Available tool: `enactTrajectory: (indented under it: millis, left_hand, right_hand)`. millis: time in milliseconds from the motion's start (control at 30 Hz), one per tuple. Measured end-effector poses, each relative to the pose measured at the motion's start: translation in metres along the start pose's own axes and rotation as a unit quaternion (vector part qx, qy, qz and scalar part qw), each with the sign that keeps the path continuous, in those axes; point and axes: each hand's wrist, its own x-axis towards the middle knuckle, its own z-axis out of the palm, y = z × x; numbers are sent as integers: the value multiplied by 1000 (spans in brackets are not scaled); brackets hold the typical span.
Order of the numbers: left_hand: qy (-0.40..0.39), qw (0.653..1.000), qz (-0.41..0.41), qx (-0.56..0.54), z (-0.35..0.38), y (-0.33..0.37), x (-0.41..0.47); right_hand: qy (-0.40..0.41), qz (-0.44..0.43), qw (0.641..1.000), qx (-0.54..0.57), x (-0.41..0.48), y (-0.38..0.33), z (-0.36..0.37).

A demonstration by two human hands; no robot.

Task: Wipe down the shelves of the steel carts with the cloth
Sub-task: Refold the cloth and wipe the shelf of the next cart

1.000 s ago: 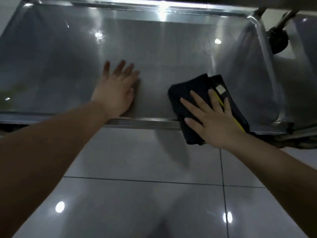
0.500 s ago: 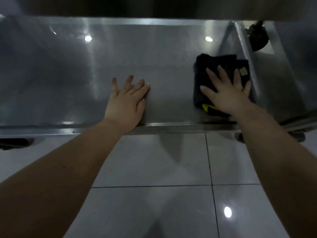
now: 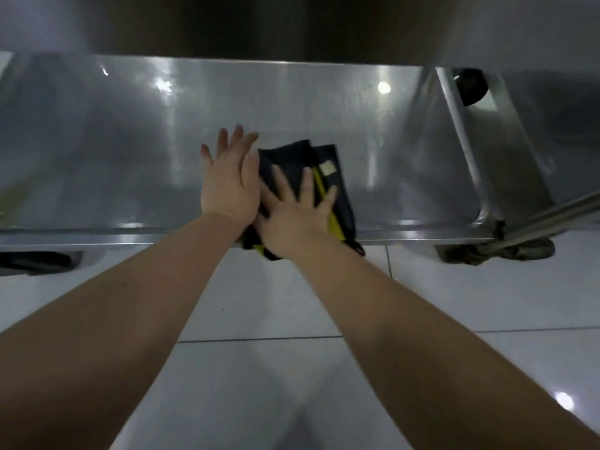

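One pale, unreadable tag (image 3: 328,167) on cloth (image 3: 287,159)

A glossy white tiled floor (image 3: 266,303) fills the lower half, crossed by thin dark grout lines and dotted with round light reflections. At the right, a grey-brown stringy mop head (image 3: 496,251) lies on the tiles, and a slanted silver metal pole (image 3: 558,212) runs from it to the right edge.
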Motion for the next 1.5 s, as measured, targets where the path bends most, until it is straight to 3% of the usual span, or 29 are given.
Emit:
enactTrajectory:
  millis: [67,133,200,267,367,433,567,700,867,967,1167,1267,1400,1500]
  left_hand:
    - [10,996,-68,-48,-10,1,4]
    - [-24,996,-81,-36,-17,-1,9]
    - [-53,994,-88,-29,-18,-6,8]
    - [-90,992,-57,65,-13,-10,4]
    - [-144,959,-6,242,10,-9,-14]
    - [-154,950,-9,272,16,-13,-18]
    - [-153,943,-9,296,-13,-52,-6]
    - [-135,940,-75,305,-49,-95,-2]
    - [-130,946,-55,293,-50,-97,-4]
    - [-126,948,-59,285,-63,-114,-3]
    - [-103,941,-138,292,-145,-194,-7]
    - [-110,933,-135,316,-149,-201,-9]
    - [-102,939,-131,303,-145,-198,-8]
    - [-107,936,-134,306,-145,-198,-12]
  right_hand:
    - [-27,-39,999,2,8,-43,2]
    - [-7,-55,996,71,14,-48,-4]
    - [87,-45,988,120,16,-24,-15]
    - [158,-12,982,102,19,11,-23]
    - [94,15,991,96,22,40,-24]
    - [62,35,992,108,21,40,-14]
    - [86,62,993,46,19,31,2]
    - [102,112,989,-4,26,15,6]
    - [132,-12,991,18,48,-53,4]
    - [134,6,990,46,56,-67,11]
    - [118,23,993,-15,58,-71,12]
    - [107,59,992,-28,59,-81,8]
    - [149,-38,986,-64,63,-127,4]
    - [115,-12,993,-15,65,-159,9]
